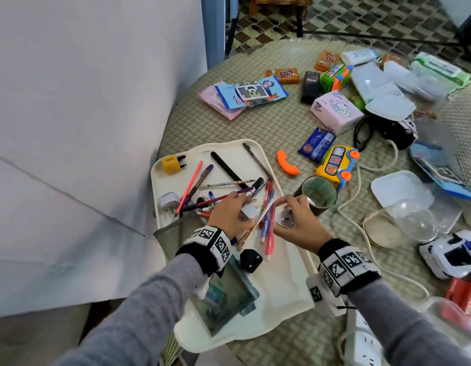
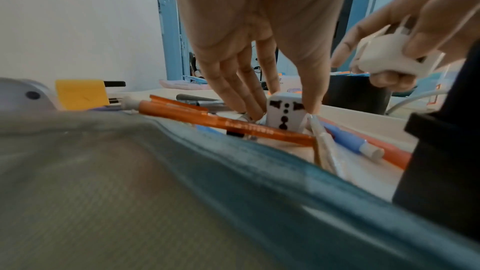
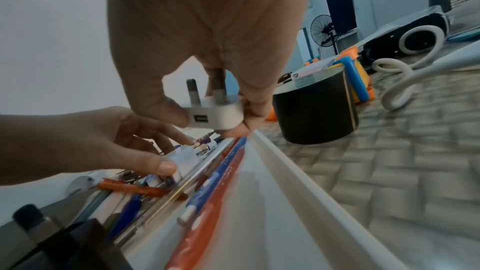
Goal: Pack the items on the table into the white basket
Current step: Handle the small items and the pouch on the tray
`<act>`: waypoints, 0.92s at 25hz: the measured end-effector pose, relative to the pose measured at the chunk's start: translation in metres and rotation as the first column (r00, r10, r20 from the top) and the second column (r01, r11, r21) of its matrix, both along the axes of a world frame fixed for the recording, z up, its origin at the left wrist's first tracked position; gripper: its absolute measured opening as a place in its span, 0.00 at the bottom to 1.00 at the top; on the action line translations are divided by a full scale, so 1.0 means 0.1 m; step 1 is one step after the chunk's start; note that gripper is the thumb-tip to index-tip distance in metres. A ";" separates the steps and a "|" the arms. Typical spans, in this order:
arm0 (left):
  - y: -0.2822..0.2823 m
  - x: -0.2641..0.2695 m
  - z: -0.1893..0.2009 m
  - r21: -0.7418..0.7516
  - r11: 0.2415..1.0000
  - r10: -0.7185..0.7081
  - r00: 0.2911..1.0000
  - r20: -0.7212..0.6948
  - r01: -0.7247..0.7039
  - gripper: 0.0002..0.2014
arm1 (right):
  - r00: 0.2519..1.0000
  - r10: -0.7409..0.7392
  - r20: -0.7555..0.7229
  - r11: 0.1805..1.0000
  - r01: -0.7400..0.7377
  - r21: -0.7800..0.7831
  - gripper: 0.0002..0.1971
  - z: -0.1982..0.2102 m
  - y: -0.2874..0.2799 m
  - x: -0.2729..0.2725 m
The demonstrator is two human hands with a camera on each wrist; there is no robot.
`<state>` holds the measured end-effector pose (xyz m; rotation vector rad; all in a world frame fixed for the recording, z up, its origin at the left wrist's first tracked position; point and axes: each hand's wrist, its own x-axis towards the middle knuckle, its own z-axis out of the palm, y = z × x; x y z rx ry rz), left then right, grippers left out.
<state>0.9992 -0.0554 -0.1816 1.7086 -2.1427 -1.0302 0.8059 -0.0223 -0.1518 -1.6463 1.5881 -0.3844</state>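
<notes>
Both hands work over the white basket [image 1: 292, 262], a shallow tray already strewn with pens [image 1: 267, 207] and plugs. Left hand [image 1: 229, 213] pinches a white travel adapter [image 2: 285, 114] between thumb and fingers, its base down among the pens, apparently being set there. Right hand [image 1: 299, 220] grips a white USB charger plug [image 3: 215, 113], pins up, just above the basket's right rim beside a dark tape roll [image 1: 319, 192].

Judged from this, the packing is at an early-to-middle stage: a toy bus [image 1: 336, 166], an orange toy handset [image 1: 287, 163], tissue packs [image 1: 334, 112] and toy cars [image 1: 451, 253] lie on the table [image 1: 255, 128] outside. Next, each hand would need to let go of its plug inside the rim, then reach right for more.

A grey pouch blocks much of the left-wrist view; whether the adapter rests on the basket floor cannot be told.
</notes>
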 end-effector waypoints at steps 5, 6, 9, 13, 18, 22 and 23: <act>0.16 0.31 0.10 -0.028 0.960 0.254 0.906 -0.339 -0.279 0.21 | 0.994 0.100 -0.033 0.993 -0.102 -0.056 0.22 0.02 -0.23 0.19; 0.21 0.38 0.13 -0.011 0.943 0.305 0.874 -0.378 -0.334 0.20 | 0.991 0.127 -0.032 0.986 -0.130 -0.103 0.22 0.02 -0.28 0.25; 0.39 0.67 0.08 -0.021 0.871 0.427 0.776 -0.465 -0.492 0.11 | 0.981 0.190 0.047 0.964 -0.177 -0.200 0.17 -0.03 -0.48 0.62; 0.60 1.06 -0.10 -0.110 0.760 0.508 0.691 -0.515 -0.641 0.16 | 0.951 0.300 0.068 0.939 -0.282 -0.194 0.17 -0.11 -0.67 1.19; 0.77 1.38 -0.16 -0.067 0.726 0.578 0.659 -0.481 -0.685 0.22 | 0.894 0.445 -0.051 0.877 -0.447 -0.179 0.23 -0.18 -0.85 1.69; 0.87 1.47 -0.15 -0.081 0.724 0.582 0.670 -0.461 -0.685 0.21 | 0.806 0.552 -0.214 0.817 -0.575 -0.057 0.28 -0.22 -0.98 1.99; 0.88 1.47 -0.13 -0.062 0.726 0.585 0.662 -0.468 -0.685 0.21 | 0.787 0.561 -0.258 0.809 -0.587 -0.028 0.27 -0.24 -1.00 2.03</act>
